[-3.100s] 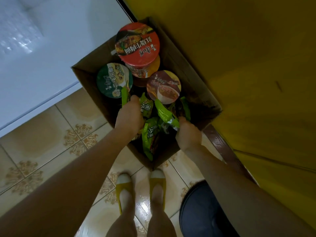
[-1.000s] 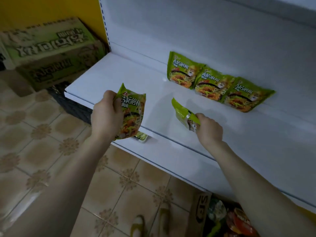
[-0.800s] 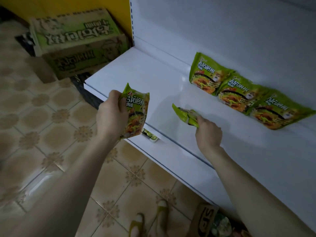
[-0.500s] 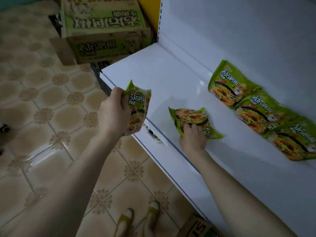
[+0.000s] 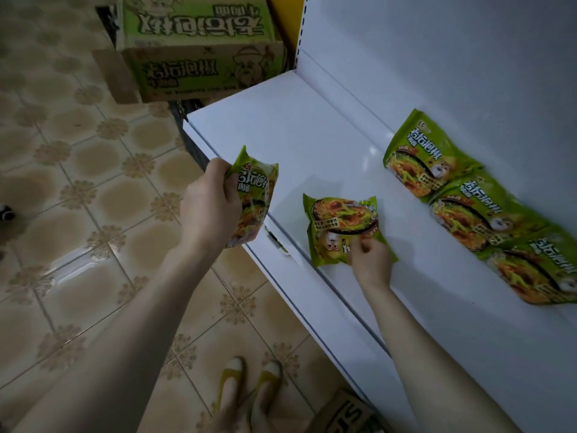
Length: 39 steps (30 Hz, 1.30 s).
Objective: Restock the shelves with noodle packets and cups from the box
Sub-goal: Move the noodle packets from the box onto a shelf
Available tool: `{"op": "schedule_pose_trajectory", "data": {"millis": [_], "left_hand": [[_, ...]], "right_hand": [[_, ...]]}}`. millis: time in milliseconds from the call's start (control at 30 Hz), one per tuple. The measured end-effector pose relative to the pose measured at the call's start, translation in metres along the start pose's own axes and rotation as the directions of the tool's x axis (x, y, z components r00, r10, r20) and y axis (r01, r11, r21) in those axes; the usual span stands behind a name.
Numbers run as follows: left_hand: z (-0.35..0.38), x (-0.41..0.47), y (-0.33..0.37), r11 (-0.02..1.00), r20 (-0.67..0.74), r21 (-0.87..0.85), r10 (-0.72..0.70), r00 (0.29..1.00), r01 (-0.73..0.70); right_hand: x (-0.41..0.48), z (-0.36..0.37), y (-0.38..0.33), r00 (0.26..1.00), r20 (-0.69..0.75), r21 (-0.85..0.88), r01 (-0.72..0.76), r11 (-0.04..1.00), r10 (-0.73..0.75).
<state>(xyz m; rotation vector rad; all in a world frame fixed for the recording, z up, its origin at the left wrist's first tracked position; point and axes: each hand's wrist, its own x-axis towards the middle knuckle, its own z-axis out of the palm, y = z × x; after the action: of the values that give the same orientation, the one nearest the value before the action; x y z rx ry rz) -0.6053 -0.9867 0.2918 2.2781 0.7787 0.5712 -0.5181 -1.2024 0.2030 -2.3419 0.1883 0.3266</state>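
My left hand (image 5: 212, 207) grips a green noodle packet (image 5: 254, 198) upright, just off the front edge of the white shelf (image 5: 312, 139). A second green packet (image 5: 340, 226) lies flat on the shelf near its front edge, and my right hand (image 5: 370, 257) pinches its near edge with curled fingers. Three more green packets lean in a row against the shelf's back wall: one at the left (image 5: 421, 154), one in the middle (image 5: 480, 214), one at the right (image 5: 537, 270). A corner of the open cardboard box (image 5: 343, 410) shows at the bottom.
Two stacked green noodle cartons (image 5: 199, 48) stand on the tiled floor (image 5: 78, 214) left of the shelf, by a yellow wall. A dark crate (image 5: 187, 132) sits under the shelf's left end. My feet in yellow shoes (image 5: 249, 385) stand before the shelf.
My right hand has laid its packet flat on the shelf near the front and still holds its near edge. My left hand keeps its packet raised. The view has shifted left.
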Motion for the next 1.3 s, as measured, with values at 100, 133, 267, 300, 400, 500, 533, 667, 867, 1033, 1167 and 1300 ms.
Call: {"op": "schedule_pose_trajectory", "data": {"millis": [100, 133, 267, 300, 400, 500, 533, 667, 867, 1033, 1167, 1300], "left_hand": [[0.003, 0.003, 0.006, 0.999, 0.03, 0.004, 0.034, 0.999, -0.034], [0.004, 0.005, 0.008, 0.999, 0.033, 0.005, 0.042, 0.999, -0.042], [0.011, 0.01, 0.01, 0.997, 0.053, -0.009, 0.071, 0.996, -0.07], [0.012, 0.011, 0.011, 0.997, 0.064, -0.007, 0.076, 0.995, -0.076], [0.015, 0.01, 0.011, 0.997, 0.098, 0.004, 0.081, 0.992, -0.082], [0.016, 0.009, 0.008, 0.997, 0.109, -0.008, 0.075, 0.991, -0.075], [0.017, 0.01, 0.007, 0.997, 0.106, -0.014, 0.08, 0.991, -0.079], [0.02, 0.013, 0.008, 0.995, 0.087, -0.011, 0.099, 0.991, -0.099], [0.029, 0.022, 0.022, 0.993, 0.074, -0.055, 0.11, 0.991, -0.106], [0.039, 0.026, 0.034, 0.989, 0.079, -0.096, 0.12, 0.99, -0.112], [0.048, 0.024, 0.037, 0.987, 0.092, -0.119, 0.12, 0.988, -0.109], [0.056, 0.024, 0.041, 0.987, 0.112, -0.129, 0.11, 0.988, -0.096]], "right_hand": [[-0.006, -0.005, 0.022, 0.937, 0.086, 0.269, -0.35, 0.897, 0.34], [-0.008, -0.005, 0.027, 0.907, 0.128, 0.325, -0.421, 0.847, 0.402], [-0.011, -0.004, 0.026, 0.816, 0.286, 0.526, -0.572, 0.629, 0.503], [-0.01, -0.002, 0.024, 0.812, 0.318, 0.563, -0.577, 0.591, 0.49], [-0.006, 0.007, 0.02, 0.823, 0.302, 0.603, -0.556, 0.572, 0.481], [0.0, 0.011, 0.015, 0.838, 0.205, 0.619, -0.511, 0.596, 0.505], [0.005, 0.01, 0.013, 0.84, 0.174, 0.621, -0.498, 0.605, 0.513], [0.031, 0.001, 0.004, 0.895, -0.026, 0.605, -0.341, 0.719, 0.446], [0.068, -0.02, -0.025, 0.946, -0.262, 0.461, -0.05, 0.886, 0.19], [0.098, -0.05, -0.042, 0.948, -0.266, 0.113, 0.209, 0.971, -0.173], [0.122, -0.077, -0.048, 0.89, -0.288, -0.214, 0.301, 0.929, -0.354], [0.149, -0.091, -0.049, 0.874, -0.242, -0.372, 0.318, 0.872, -0.422]]}}
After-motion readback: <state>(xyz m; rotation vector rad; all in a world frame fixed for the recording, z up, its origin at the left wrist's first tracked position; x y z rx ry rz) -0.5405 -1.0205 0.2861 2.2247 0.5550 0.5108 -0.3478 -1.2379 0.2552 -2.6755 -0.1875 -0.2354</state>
